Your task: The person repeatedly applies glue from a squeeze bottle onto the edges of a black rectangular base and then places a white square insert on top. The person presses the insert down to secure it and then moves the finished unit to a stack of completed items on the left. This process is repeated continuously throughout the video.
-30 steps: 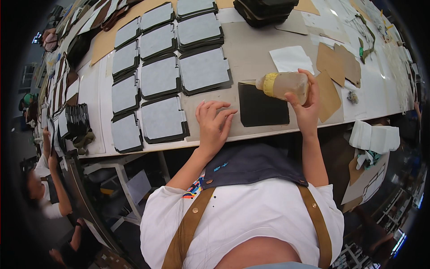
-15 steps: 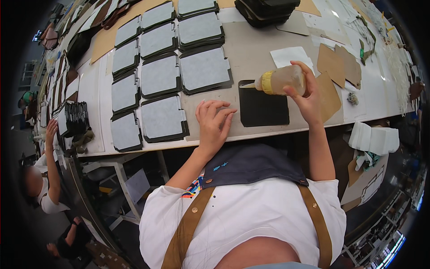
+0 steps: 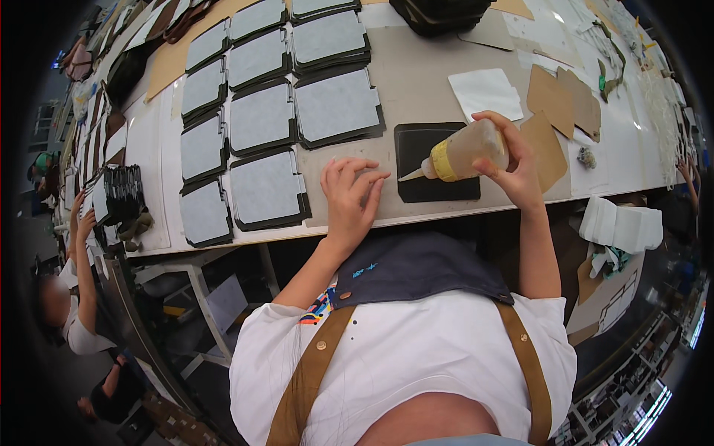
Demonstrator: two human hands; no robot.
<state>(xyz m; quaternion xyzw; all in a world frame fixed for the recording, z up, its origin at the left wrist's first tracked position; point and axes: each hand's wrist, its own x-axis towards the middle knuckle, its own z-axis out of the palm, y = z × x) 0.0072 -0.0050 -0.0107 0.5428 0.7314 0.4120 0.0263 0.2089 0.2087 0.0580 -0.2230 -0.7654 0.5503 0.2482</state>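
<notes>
A translucent squeeze bottle (image 3: 476,149) with a yellow band and a pointed nozzle is gripped in my right hand (image 3: 520,165). It is tipped to the left, its nozzle tip at the left edge of a black rectangular panel (image 3: 435,192); whether the tip touches the panel, I cannot tell. The panel lies flat near the table's front edge. Just left of it, my left hand (image 3: 351,195) hovers or rests over the table, fingers curved and apart, holding nothing. Several stacks of black panels topped with pale grey sheets (image 3: 268,189) stand in rows further left.
A white sheet (image 3: 487,93) and brown card pieces (image 3: 549,152) lie beyond and right of the bottle. A dark stack (image 3: 439,15) stands at the far side. At the left, another person's arm (image 3: 85,275) reaches to a bundle of black pieces (image 3: 123,193).
My right hand has brought the bottle toward me, its nozzle passing from the panel's far left corner down along the left edge. My left hand stays almost in place.
</notes>
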